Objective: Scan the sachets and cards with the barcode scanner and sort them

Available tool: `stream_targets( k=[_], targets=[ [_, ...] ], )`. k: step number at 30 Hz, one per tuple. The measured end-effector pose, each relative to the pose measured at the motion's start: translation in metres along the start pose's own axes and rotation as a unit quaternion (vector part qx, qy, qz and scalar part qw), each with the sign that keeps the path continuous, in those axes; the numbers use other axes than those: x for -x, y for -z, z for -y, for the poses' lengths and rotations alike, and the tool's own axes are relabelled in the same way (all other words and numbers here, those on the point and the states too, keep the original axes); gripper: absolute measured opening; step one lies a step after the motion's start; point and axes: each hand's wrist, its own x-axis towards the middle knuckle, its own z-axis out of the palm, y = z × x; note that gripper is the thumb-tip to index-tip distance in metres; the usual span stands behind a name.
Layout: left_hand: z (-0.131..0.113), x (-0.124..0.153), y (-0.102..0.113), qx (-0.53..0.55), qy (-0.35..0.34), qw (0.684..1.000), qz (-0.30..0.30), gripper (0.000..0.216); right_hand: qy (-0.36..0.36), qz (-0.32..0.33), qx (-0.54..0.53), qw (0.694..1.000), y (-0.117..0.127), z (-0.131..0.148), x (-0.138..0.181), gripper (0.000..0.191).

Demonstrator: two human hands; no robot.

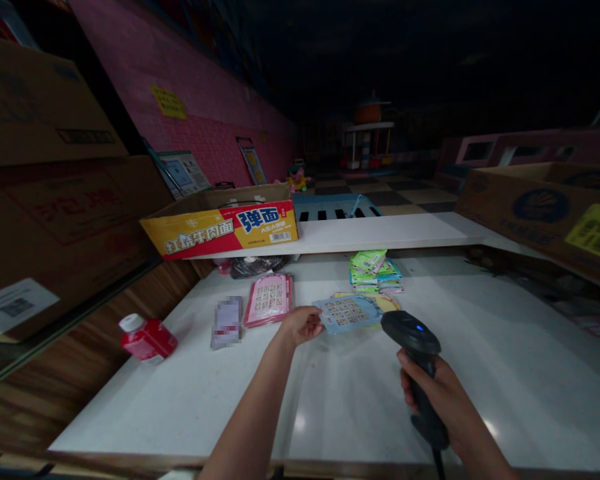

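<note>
My left hand (305,325) pinches the left edge of a flat blue packet (347,313) printed with a grid of small pictures. Under and behind that packet lies a yellow packet (387,303), partly covered. My right hand (437,387) is wrapped round the handle of a black barcode scanner (411,333), which shows a small blue light; its head is just right of the blue packet. Left of my left hand lies a stack of pink packets (269,300). Farther back, several green packets (373,270) are piled up.
A red bottle with a white cap (149,339) and a blurred-out flat item (227,323) lie on the white counter (220,407) at left. A raised shelf (380,232) carries an open noodle carton (225,223); another carton (545,207) stands right. Large boxes (70,220) are stacked at left.
</note>
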Motion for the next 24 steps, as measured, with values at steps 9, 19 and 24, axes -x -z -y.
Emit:
stream_targets(
  k=[9, 19, 24],
  targets=[
    [0.022, 0.033, 0.039, 0.183, -0.234, 0.954, -0.033, 0.033, 0.005, 0.06, 0.007, 0.998, -0.022, -0.001, -0.002, 0.045],
    [0.054, 0.02, 0.054, 0.184, -0.357, 0.9, -0.168, 0.044, 0.0, 0.163, 0.046, 0.986, -0.077, -0.006, -0.006, 0.044],
    [0.056, 0.018, 0.054, 0.182, -0.353, 0.902, -0.17, 0.041, -0.013, 0.186, 0.064, 0.98, -0.088, -0.013, -0.002, 0.042]
  ],
)
